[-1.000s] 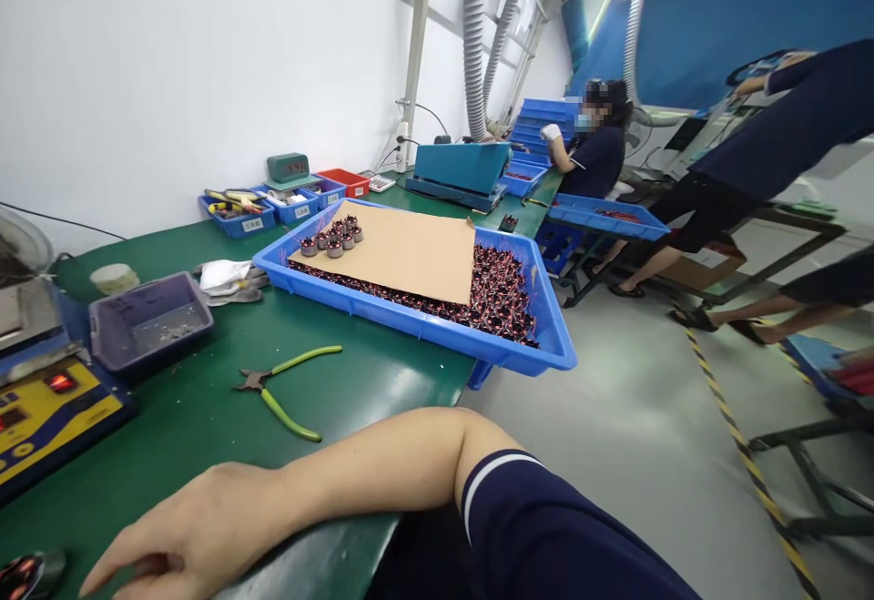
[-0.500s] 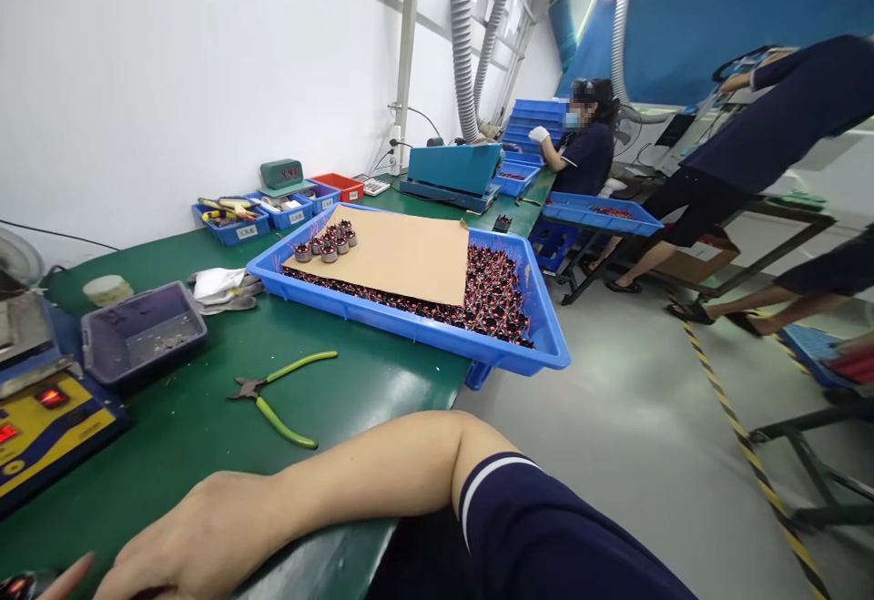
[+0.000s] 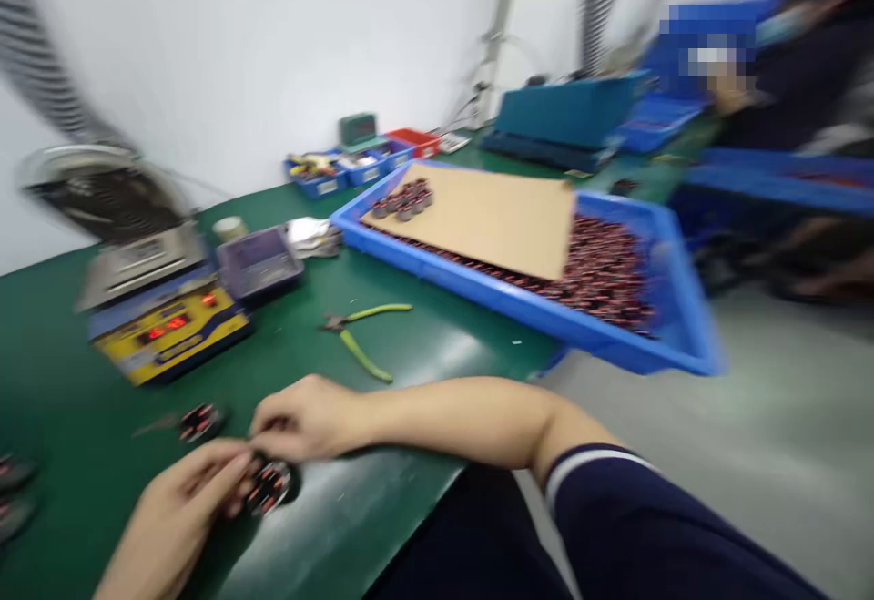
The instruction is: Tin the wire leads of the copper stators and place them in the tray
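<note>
My left hand (image 3: 181, 513) is closed on the side of a small round motor stator (image 3: 273, 488), dark with reddish windings, low over the green table. Just above it, my right hand (image 3: 307, 418) has its fingers pinched together against my left fingertips; what they hold, perhaps a wire end, is too small and blurred to make out. Another motor stator (image 3: 200, 422) lies behind my left hand, its thin leads pointing left. Green-handled cutting pliers (image 3: 361, 340) rest spread on the table beyond my right hand.
A yellow-and-blue device (image 3: 170, 331) with red digits stands back left, beside a purple tray (image 3: 259, 263). A large blue tray (image 3: 512, 304) of wired parts, partly under cardboard (image 3: 484, 222), overhangs the table's right edge. More dark parts (image 3: 14, 500) sit far left. A co-worker (image 3: 798, 72) is at the back right.
The view has swung left and down, bringing both hands and the stator in the left one into sight. The pliers and blue tray appear unmoved on the table.
</note>
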### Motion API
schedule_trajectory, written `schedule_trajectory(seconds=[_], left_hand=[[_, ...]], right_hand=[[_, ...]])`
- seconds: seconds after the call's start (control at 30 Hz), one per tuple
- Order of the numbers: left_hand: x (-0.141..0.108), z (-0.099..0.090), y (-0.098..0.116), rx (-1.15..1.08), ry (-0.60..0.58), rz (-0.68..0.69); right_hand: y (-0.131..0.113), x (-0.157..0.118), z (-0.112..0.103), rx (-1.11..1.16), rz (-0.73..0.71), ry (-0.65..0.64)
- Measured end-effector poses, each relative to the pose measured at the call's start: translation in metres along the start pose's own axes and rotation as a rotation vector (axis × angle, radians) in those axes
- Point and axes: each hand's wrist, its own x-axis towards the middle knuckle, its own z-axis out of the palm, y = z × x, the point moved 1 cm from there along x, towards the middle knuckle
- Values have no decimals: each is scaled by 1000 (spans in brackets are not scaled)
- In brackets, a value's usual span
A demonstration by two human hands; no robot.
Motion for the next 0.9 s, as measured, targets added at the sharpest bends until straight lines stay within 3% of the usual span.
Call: schedule_trajectory(seconds=[0.03, 0.1, 0.23, 0.4, 0.67, 0.9], left_hand=[[-3, -1, 0, -63, -43, -48], [-4, -3, 3, -163, -42, -68], [6, -4, 6, -297, -24, -92], [7, -6, 2, -361, -34, -92], [8, -5, 0, -372, -46, -63], [11, -2, 2, -453, -83, -69]], right_hand=[[-2, 0, -3, 48, 53, 68], [-1, 2, -8, 159, 47, 82], [16, 16, -14, 343, 54, -30], [24, 21, -14, 363, 124, -224], [16, 20, 3, 393, 160, -36], [14, 22, 12, 379, 142, -9]])
